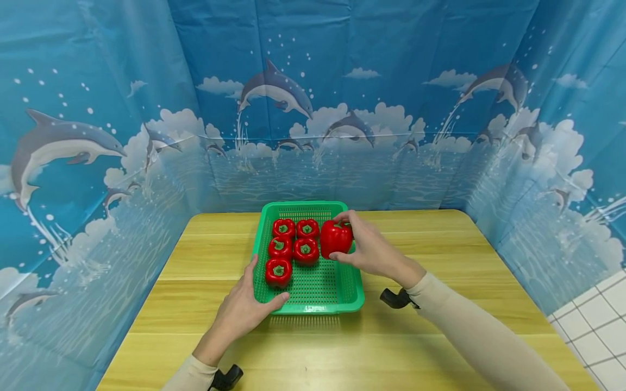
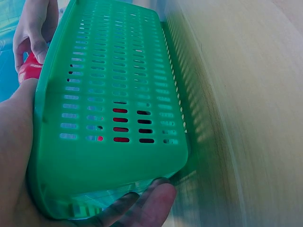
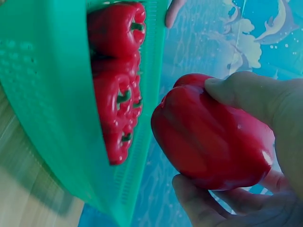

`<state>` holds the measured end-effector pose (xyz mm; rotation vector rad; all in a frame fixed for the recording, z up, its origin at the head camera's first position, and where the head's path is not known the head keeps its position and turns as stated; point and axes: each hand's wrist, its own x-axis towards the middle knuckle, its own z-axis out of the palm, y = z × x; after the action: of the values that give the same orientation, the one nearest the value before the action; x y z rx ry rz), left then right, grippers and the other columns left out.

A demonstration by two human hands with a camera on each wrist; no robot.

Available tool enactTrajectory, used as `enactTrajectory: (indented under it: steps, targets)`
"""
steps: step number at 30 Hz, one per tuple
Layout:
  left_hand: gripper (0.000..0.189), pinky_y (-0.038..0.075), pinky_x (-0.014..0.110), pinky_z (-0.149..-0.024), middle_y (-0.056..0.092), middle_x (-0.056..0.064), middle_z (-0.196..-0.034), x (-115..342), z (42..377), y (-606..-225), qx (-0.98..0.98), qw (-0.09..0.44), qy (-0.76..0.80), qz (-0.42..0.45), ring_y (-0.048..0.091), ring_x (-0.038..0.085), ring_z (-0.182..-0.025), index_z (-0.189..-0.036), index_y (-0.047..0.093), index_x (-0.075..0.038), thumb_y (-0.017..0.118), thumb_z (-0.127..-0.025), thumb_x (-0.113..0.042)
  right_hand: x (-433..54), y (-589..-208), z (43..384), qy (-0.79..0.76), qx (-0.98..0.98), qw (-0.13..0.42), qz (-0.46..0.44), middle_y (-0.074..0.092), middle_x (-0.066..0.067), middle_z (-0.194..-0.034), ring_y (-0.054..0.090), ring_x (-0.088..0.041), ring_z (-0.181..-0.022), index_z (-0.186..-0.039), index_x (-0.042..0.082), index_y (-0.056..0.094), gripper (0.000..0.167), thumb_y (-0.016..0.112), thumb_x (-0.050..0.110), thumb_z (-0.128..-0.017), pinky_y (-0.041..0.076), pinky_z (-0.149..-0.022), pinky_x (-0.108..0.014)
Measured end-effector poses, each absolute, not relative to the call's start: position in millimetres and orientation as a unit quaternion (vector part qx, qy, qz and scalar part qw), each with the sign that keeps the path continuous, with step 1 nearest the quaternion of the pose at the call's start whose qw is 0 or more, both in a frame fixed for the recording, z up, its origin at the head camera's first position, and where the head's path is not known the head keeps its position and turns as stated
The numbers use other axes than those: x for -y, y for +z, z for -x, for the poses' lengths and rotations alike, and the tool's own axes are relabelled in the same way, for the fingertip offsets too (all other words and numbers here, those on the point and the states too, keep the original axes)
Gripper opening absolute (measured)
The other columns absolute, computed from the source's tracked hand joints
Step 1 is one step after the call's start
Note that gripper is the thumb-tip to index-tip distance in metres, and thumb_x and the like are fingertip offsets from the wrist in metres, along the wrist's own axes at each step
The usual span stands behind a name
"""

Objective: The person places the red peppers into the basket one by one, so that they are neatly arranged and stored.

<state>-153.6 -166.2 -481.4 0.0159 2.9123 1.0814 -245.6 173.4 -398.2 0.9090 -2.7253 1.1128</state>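
Note:
My right hand (image 1: 364, 247) grips a red bell pepper (image 1: 335, 239) over the right side of a green plastic basket (image 1: 356, 296). In the right wrist view, the thumb lies on one side of that bell pepper (image 3: 213, 137) and the fingers curl round the other. Several more red bell peppers (image 1: 279, 272) sit inside the basket at its left and back, green stems up. My left hand (image 1: 242, 307) holds the basket at its front left corner. The left wrist view shows its fingers (image 2: 158, 205) on the outer wall and its thumb at the rim.
The basket stands on a yellow wood table (image 1: 415, 336). Behind and beside the table hangs a blue curtain (image 1: 391, 174) printed with dolphins. White tiles (image 1: 592, 320) show at the lower right. Each wrist bears a black mount (image 1: 395, 298).

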Motion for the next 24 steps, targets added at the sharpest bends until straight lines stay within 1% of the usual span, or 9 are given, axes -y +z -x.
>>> enactTrajectory:
  steps: [4, 7, 15, 19, 23, 24]
  targets:
    - [0.129, 0.059, 0.078, -0.111, 0.039, 0.026, -0.187, 167, 154, -481, -0.937, 0.019, 0.349, -0.005, 0.061, 0.061, -0.153, -0.190, 0.008, -0.026, 0.082, -0.097, -0.077, -165, -399, 245, 0.352, 0.883, 0.025, -0.308, 0.070, -0.013, -0.150, 0.078, -0.024, -0.121, -0.159, 0.009, 0.050, 0.076, 0.096, 0.019, -0.099, 0.069, -0.099, -0.043]
    - [0.129, 0.058, 0.079, -0.112, 0.039, 0.026, -0.187, 167, 154, -481, -0.937, 0.021, 0.349, -0.004, 0.060, 0.061, -0.154, -0.190, 0.008, -0.026, 0.082, -0.097, -0.077, -159, -399, 244, 0.341, 0.883, 0.023, -0.321, 0.069, -0.012, -0.150, 0.077, -0.023, -0.121, -0.159, 0.008, 0.050, 0.075, 0.095, 0.017, -0.099, 0.068, -0.100, -0.041]
    - [0.129, 0.056, 0.080, -0.115, 0.037, 0.026, -0.188, 167, 153, -480, -0.935, 0.024, 0.353, -0.005, 0.058, 0.062, -0.157, -0.190, 0.008, -0.025, 0.082, -0.097, -0.077, -142, -399, 244, 0.322, 0.881, -0.002, -0.346, 0.064, -0.013, -0.156, 0.071, -0.029, -0.134, -0.157, 0.006, 0.051, 0.073, 0.094, 0.016, -0.099, 0.070, -0.100, -0.039]
    - [0.129, 0.056, 0.081, -0.115, 0.038, 0.026, -0.188, 167, 153, -480, -0.935, 0.024, 0.354, -0.006, 0.058, 0.062, -0.157, -0.190, 0.009, -0.024, 0.082, -0.098, -0.077, -135, -400, 244, 0.308, 0.882, -0.020, -0.357, 0.063, -0.014, -0.160, 0.069, -0.030, -0.140, -0.159, 0.006, 0.050, 0.075, 0.095, 0.017, -0.100, 0.069, -0.105, -0.042]
    - [0.129, 0.056, 0.080, -0.114, 0.039, 0.026, -0.187, 167, 153, -480, -0.935, 0.022, 0.354, -0.006, 0.059, 0.062, -0.155, -0.190, 0.009, -0.024, 0.082, -0.097, -0.076, -129, -401, 244, 0.284, 0.885, -0.037, -0.367, 0.061, -0.014, -0.164, 0.067, -0.032, -0.146, -0.167, 0.004, 0.048, 0.084, 0.095, 0.018, -0.099, 0.068, -0.110, -0.046]
    - [0.129, 0.056, 0.081, -0.114, 0.040, 0.026, -0.187, 167, 153, -481, -0.935, 0.022, 0.354, -0.006, 0.059, 0.062, -0.155, -0.190, 0.009, -0.024, 0.082, -0.097, -0.076, -128, -401, 244, 0.279, 0.886, -0.041, -0.369, 0.061, -0.015, -0.164, 0.067, -0.033, -0.146, -0.168, 0.005, 0.047, 0.085, 0.095, 0.018, -0.099, 0.069, -0.109, -0.047]
